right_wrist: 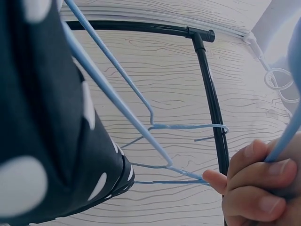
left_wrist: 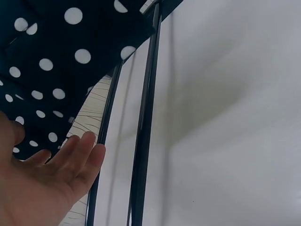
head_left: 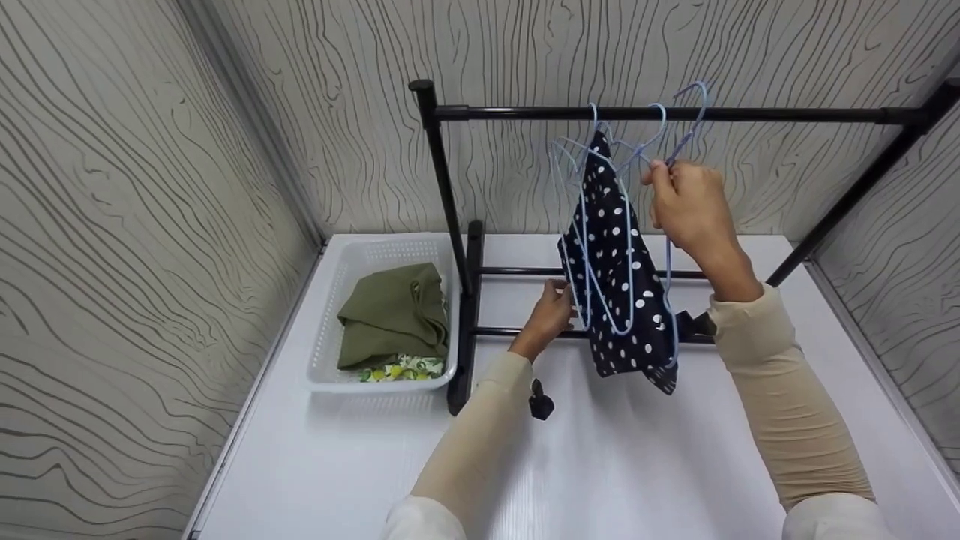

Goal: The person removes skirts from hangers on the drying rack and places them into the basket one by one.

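A navy garment with white polka dots [head_left: 641, 345] hangs among several light blue hangers [head_left: 629, 285] below the black rail. My right hand [head_left: 694, 206] grips a hanger [head_left: 703, 94] just below its hook, at the right of the garment. In the right wrist view, the fingers [right_wrist: 256, 202] curl round the blue wire. At the garment's lower left edge is my left hand [head_left: 550, 311], its fingers extended. The left wrist view shows the thumb [left_wrist: 16, 134] over the dotted cloth; whether it presses the cloth, I cannot tell.
A black clothes rack [head_left: 787, 115] stands on the white table [head_left: 360, 465], with two low crossbars. Left of it sits a white plastic basket [head_left: 322, 345] holding an olive green garment [head_left: 390, 311] and a yellow-and-green patterned cloth [head_left: 401, 369]. Patterned walls enclose the table.
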### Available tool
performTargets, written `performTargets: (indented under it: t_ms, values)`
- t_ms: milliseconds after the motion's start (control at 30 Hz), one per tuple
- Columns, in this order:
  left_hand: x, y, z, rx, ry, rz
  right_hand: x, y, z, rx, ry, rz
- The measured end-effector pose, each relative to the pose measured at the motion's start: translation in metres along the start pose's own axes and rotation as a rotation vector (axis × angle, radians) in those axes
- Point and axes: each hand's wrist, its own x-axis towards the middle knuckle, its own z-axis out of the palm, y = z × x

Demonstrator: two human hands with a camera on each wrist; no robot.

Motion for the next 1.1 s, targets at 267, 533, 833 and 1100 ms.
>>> performTargets:
  t_ms: [267,533,833,1100]
  values:
    - [-0.001,-0.004,0.004,-0.131,-0.047,-0.022,-0.001,-0.004,0.004,0.028,-0.006,0.011]
    - [-0.001,-0.005,0.002,-0.244,-0.034,-0.079,0.0,-0.001,0.006,0.029,-0.008,-0.014]
    - [0.001,-0.009,-0.007,-0.273,0.005,-0.122,0.0,0.001,0.005,0.018,-0.009,-0.014]
    - [0.001,-0.01,-0.023,-0.332,0.029,-0.146,-0.001,0.007,0.006,-0.013,0.014,-0.029]
